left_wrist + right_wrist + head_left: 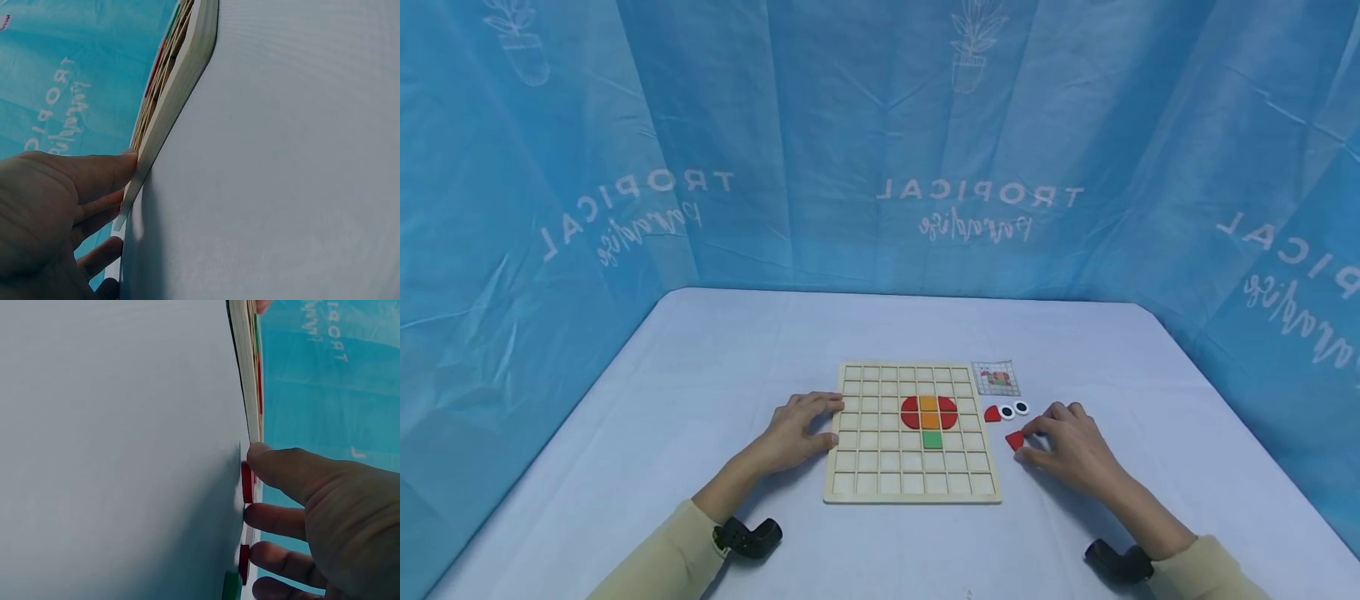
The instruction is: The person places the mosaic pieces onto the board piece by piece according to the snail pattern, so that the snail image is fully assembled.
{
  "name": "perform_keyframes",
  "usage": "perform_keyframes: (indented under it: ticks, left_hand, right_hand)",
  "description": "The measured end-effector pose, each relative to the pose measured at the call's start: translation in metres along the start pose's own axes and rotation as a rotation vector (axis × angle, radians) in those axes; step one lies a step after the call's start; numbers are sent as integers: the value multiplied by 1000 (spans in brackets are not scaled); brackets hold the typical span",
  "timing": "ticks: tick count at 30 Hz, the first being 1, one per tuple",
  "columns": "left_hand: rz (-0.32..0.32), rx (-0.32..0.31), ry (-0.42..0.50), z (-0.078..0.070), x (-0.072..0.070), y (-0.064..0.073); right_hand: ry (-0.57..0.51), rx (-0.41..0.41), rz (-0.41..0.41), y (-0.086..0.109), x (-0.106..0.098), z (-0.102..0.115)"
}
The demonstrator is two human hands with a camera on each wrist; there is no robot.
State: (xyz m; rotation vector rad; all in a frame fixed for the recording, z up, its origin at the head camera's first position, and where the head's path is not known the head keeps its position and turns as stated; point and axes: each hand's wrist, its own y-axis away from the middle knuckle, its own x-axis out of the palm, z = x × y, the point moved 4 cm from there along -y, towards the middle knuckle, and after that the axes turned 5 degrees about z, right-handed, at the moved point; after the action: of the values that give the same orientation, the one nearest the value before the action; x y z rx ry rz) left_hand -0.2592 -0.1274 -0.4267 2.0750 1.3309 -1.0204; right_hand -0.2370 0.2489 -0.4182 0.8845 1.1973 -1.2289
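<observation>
A wooden grid board lies on the table; its cells hold red rounded tiles, orange tiles and a green square tile. My left hand touches the board's left edge with thumb and fingertips, the fingers fairly straight. To the right of the board, my right hand pinches a small red tile between thumb and forefinger. In the right wrist view that red tile stands between the two fingertips, low over the cloth. Another red piece and a green piece are near the other fingers.
A small picture card lies by the board's upper right corner. Below it sit a red rounded tile and two white round pieces with black centres. A white cloth covers the table; blue printed curtains surround it.
</observation>
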Motion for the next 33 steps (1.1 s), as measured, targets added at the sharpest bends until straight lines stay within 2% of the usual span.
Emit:
perform_keyframes:
  ticks: [9, 19, 26, 33]
  left_hand:
    - [-7, -2, 3, -1, 0, 0]
    - [-13, -1, -2, -2, 0, 1]
    - [-7, 2, 3, -2, 0, 2]
    - [-6, 1, 5, -2, 0, 1]
  right_hand:
    - [6, -79, -19, -10, 4, 12]
    - [-14, -93, -13, -10, 6, 15]
    - [-129, -149, -49, -11, -3, 29]
    - [-240, -178, 14, -18, -1, 53]
